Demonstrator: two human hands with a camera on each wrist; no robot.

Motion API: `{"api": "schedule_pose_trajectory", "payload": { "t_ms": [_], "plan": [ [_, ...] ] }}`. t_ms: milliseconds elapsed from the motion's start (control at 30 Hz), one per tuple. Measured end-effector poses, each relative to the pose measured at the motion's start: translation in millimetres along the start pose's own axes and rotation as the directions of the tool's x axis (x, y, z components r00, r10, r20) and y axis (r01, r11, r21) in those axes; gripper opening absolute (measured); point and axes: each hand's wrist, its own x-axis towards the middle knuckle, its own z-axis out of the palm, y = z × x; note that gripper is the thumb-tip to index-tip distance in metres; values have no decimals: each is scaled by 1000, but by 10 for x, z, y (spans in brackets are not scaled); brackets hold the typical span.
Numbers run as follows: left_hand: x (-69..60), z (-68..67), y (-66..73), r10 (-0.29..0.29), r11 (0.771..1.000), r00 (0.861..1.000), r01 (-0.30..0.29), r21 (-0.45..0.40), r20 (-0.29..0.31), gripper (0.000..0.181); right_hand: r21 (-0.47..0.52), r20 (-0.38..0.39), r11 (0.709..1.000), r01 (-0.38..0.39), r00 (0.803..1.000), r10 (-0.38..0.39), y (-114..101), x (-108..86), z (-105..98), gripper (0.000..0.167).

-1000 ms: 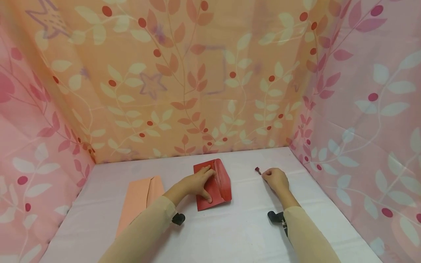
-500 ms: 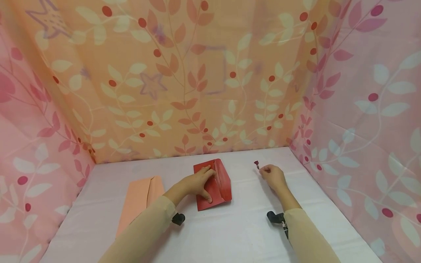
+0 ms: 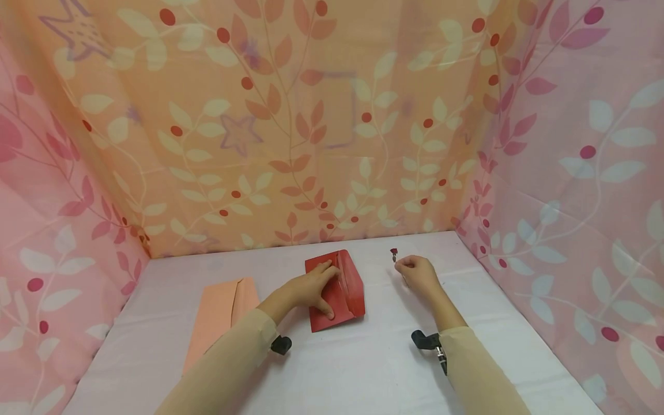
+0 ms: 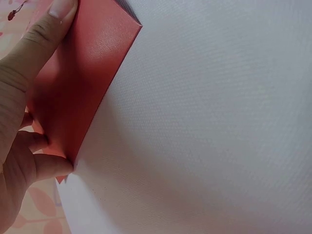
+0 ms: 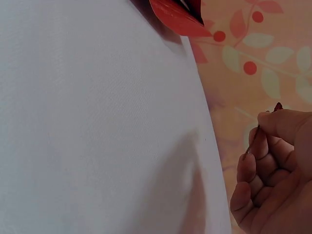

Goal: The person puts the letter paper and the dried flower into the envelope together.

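Observation:
A red envelope (image 3: pixel 332 311) stands slightly raised on the white table, its flap open toward the right. My left hand (image 3: pixel 306 288) grips it across the front, thumb near the lower edge and fingers near the slot. In the left wrist view the thumb presses the red paper (image 4: pixel 97 53) while the curled fingers touch its edge. My right hand (image 3: pixel 421 275) pinches the thin stem of a small dark red flower (image 3: pixel 393 252), which looks dried. The flower is held above the table, right of the envelope and apart from it. The right wrist view shows the stem (image 5: pixel 252 141) between thumb and fingers.
A peach envelope (image 3: pixel 210 311) lies at the left, partly covered by the left sleeve (image 3: pixel 223 363). Patterned cloth walls (image 3: pixel 290 173) enclose the white table (image 3: pixel 363 369) at the back and sides. A black wrist camera (image 3: pixel 425 340) sits below the right hand.
My right hand has lifted the flower and carried it left, nearer the red envelope; the flower now points upward. The left hand and both envelopes have stayed in place.

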Motion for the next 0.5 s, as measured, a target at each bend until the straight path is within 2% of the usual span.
{"api": "schedule_pose_trajectory", "payload": {
  "t_ms": [267, 500],
  "plan": [
    [-19, -22, 16, 2, 1000, 1000, -2, -10, 7, 107, 42, 49, 999, -21, 999, 19, -65, 18, 128, 23],
    [-21, -22, 10, 3, 1000, 1000, -2, -2, 4, 107, 95, 83, 995, 18, 996, -26, -144, 35, 284, 22]
  ]
}}
